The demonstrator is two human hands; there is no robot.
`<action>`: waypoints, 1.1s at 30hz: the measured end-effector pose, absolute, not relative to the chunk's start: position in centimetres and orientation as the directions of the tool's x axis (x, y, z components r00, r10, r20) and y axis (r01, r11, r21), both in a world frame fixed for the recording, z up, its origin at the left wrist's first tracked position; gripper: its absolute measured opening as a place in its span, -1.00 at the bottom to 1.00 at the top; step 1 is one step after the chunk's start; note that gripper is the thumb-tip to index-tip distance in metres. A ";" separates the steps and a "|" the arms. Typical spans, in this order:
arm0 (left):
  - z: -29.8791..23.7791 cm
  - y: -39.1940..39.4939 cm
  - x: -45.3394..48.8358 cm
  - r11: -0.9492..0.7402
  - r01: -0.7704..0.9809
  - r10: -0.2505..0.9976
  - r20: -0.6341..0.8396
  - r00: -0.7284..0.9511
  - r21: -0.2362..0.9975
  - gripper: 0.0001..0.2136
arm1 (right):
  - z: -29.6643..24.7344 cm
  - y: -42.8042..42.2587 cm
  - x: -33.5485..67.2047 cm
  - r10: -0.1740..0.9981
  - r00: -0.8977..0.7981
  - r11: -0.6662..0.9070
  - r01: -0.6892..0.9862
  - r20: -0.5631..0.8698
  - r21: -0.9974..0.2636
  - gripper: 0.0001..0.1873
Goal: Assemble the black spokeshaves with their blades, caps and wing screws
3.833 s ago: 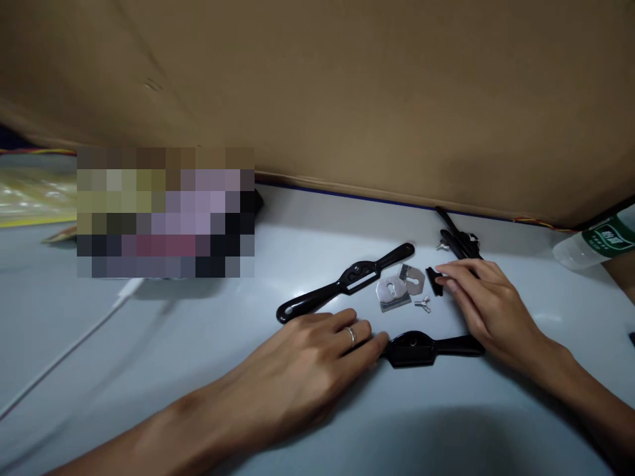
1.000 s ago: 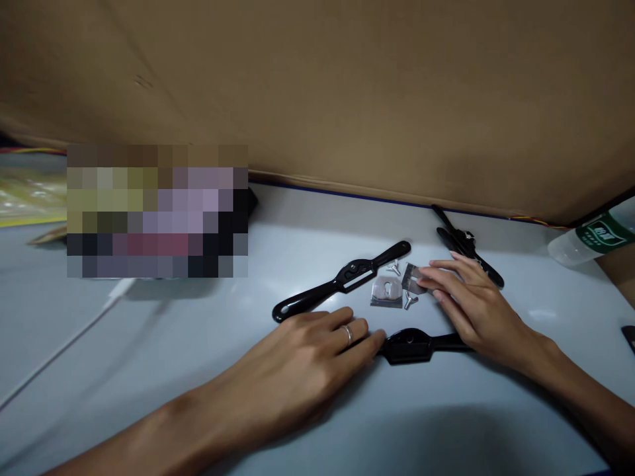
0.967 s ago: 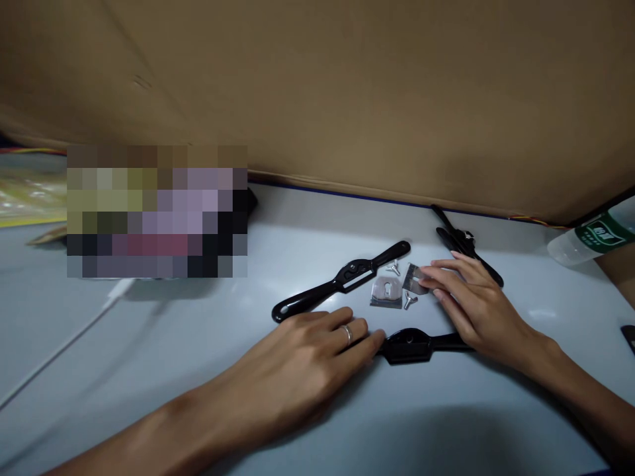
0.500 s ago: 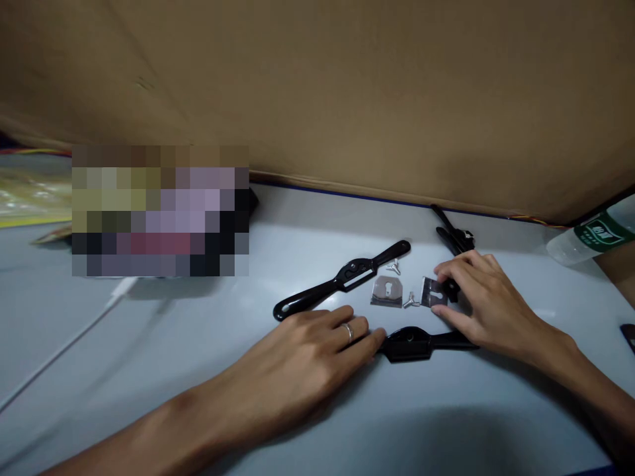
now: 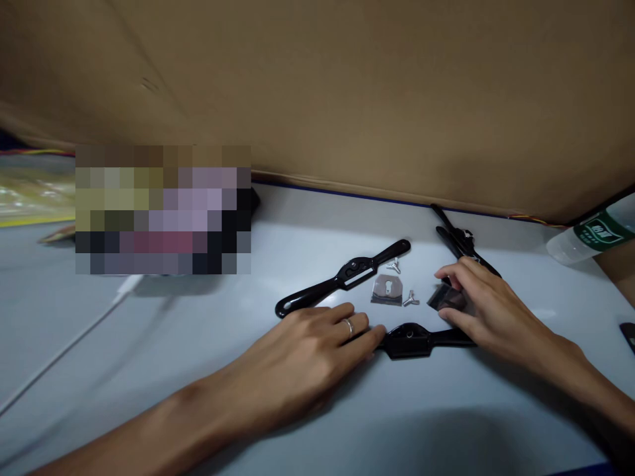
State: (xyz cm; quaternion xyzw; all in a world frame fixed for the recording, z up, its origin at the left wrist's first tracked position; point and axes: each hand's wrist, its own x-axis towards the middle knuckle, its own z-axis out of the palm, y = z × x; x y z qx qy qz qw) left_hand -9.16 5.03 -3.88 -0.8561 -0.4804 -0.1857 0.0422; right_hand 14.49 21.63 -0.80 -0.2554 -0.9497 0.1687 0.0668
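Observation:
My left hand (image 5: 325,347), a ring on one finger, is closed over the left handle of a black spokeshave body (image 5: 409,340) that lies on the table. My right hand (image 5: 479,301) pinches a dark metal spokeshave blade (image 5: 444,297) between thumb and fingers, tilted and partly hidden by the hand. A second black spokeshave body (image 5: 354,272) lies behind my left hand. Between the bodies are another flat blade with a keyhole slot (image 5: 387,291), a small silver wing screw (image 5: 411,298) and a second wing screw (image 5: 393,266).
More black spokeshaves (image 5: 464,241) lie behind my right hand. A bottle with a green label (image 5: 595,235) lies at the right edge. A pixelated patch covers items at the left, with a white cable (image 5: 64,354) running from it. A cardboard wall (image 5: 317,92) closes off the back.
My right hand has shifted slightly right, turning the blade and drawing it away from the wing screw. My left hand stays on the near spokeshave body.

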 end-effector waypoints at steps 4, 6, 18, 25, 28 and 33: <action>-3.6 5.1 -9.1 -0.534 0.841 0.804 0.365 0.470 0.093 -0.71 | -0.5 21.3 14.5 0.544 -0.839 0.773 0.508 -0.016 -0.378 -0.86; -3.6 5.0 -9.0 -0.536 0.839 0.801 0.370 0.471 0.091 -0.72 | -0.4 21.3 14.3 0.526 -0.850 0.778 0.494 -0.027 -0.388 -0.88; -3.6 4.9 -9.1 -0.531 0.844 0.801 0.369 0.472 0.074 -0.73 | 0.1 20.3 13.7 0.604 -0.771 0.734 0.440 0.201 -0.518 -0.82; -3.7 5.1 -8.9 -0.579 0.812 0.763 0.400 0.508 0.073 -0.72 | -0.6 18.8 12.5 0.680 -0.723 0.482 0.319 0.119 -0.816 -0.77; -3.6 5.0 -8.6 -0.605 0.790 0.752 0.398 0.525 0.101 -0.72 | -0.8 18.8 12.3 0.711 -0.696 0.389 0.274 0.098 -0.879 -0.77; -3.8 4.8 -8.6 -0.600 0.793 0.760 0.391 0.520 0.111 -0.78 | -1.0 18.7 12.1 0.690 -0.715 0.118 0.270 -0.116 -0.956 -0.79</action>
